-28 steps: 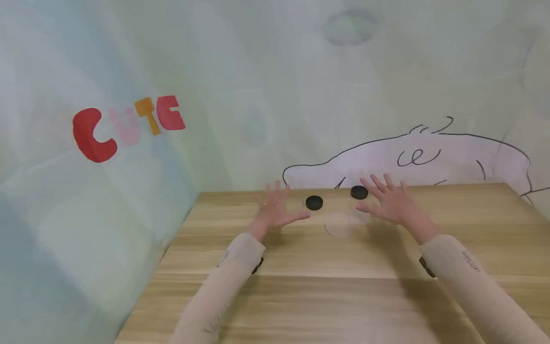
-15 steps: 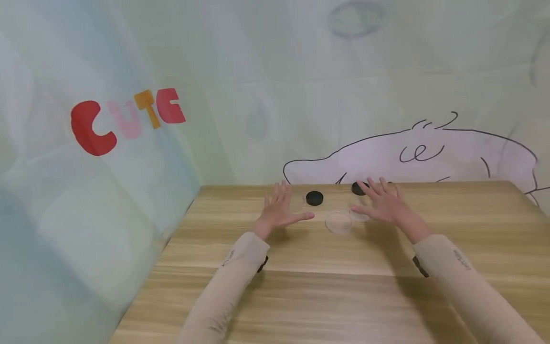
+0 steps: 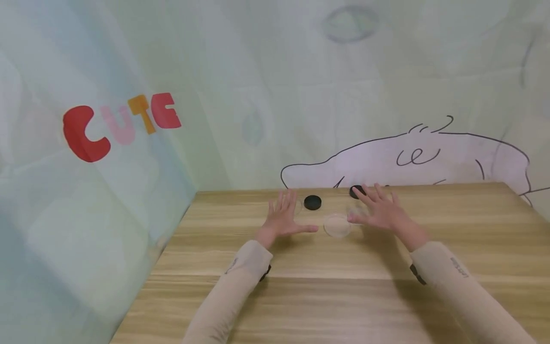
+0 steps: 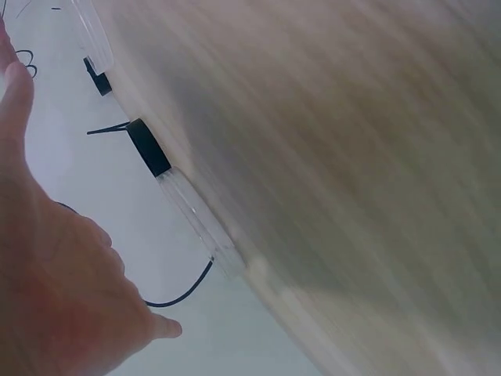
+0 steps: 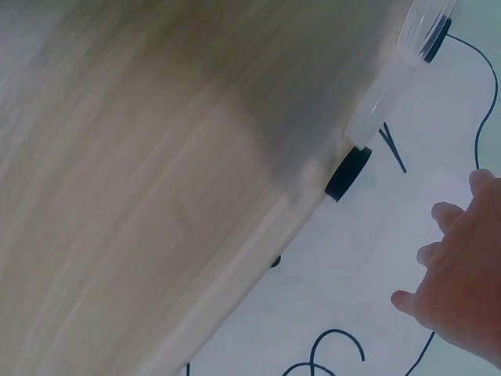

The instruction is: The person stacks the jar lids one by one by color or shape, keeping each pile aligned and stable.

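My left hand [image 3: 283, 218] is spread above the table, thumb pointing right, with nothing in it. My right hand [image 3: 381, 210] hovers on the other side, fingers spread. Between them lie two black round discs [image 3: 312, 202], lid-like, the other black disc [image 3: 357, 191] partly behind the right fingertips. A clear round dish [image 3: 337, 225] stands nearest me, by both thumbs. Another clear round piece [image 3: 355, 213] is partly hidden by the right hand; a third clear piece [image 3: 298, 207] shows beside the left fingers. From the side, the left wrist view shows a low clear dish [image 4: 200, 218] beside a black disc [image 4: 148, 147].
The wood-grain table [image 3: 326, 306] ends at a back edge just past the discs. Behind it hangs a pale printed cloth [image 3: 240, 95] with a line drawing and coloured letters [image 3: 88, 136]. Dark bands are worn at both wrists.
Both hands have drawn slightly towards each other, still spread. The discs and clear pieces have stayed in place on the table; the head view shifted a little.
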`<state>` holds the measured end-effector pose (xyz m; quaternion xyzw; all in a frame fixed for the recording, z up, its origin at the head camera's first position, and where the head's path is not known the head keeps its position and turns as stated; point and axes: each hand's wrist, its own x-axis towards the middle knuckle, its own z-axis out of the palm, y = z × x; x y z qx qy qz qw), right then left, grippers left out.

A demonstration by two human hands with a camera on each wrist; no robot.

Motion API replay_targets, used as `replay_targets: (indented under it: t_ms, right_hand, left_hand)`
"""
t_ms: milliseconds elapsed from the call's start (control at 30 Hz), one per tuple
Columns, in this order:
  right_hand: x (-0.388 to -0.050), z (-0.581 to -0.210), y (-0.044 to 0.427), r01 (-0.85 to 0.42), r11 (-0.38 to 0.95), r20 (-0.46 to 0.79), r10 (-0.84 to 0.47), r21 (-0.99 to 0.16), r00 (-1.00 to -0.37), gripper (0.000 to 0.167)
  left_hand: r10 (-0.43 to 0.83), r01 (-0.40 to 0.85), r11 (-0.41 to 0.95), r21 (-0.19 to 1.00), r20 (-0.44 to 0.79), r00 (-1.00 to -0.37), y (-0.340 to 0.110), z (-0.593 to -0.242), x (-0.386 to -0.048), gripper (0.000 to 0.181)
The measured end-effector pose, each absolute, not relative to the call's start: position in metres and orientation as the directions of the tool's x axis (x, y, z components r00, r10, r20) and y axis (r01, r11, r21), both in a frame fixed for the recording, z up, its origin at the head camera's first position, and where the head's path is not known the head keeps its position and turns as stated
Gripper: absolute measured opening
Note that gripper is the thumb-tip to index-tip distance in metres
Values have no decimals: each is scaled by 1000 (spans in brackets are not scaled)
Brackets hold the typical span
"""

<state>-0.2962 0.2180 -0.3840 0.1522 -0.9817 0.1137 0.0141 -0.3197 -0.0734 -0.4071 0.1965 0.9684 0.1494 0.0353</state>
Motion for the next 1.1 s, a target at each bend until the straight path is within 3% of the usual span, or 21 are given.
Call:
replay_targets:
  t_ms: [433,767,1100]
  right_hand:
    - [-305,-398,169,-378,885,68,-374,-273,-925,87]
    - [-328,-409,117,-396,835,43,-412,-381,-910,99]
    - [-357,-414,89,-353,863,-13,-383,-362,-924,99]
  left_hand:
    - [373,357,887,294,2,-928,-90,-415,-320,123]
    - [334,328,897,295,34,-942,-110,-422,-330,113]
    - [310,291,867,405,20,-951,-118,-422,-359,116]
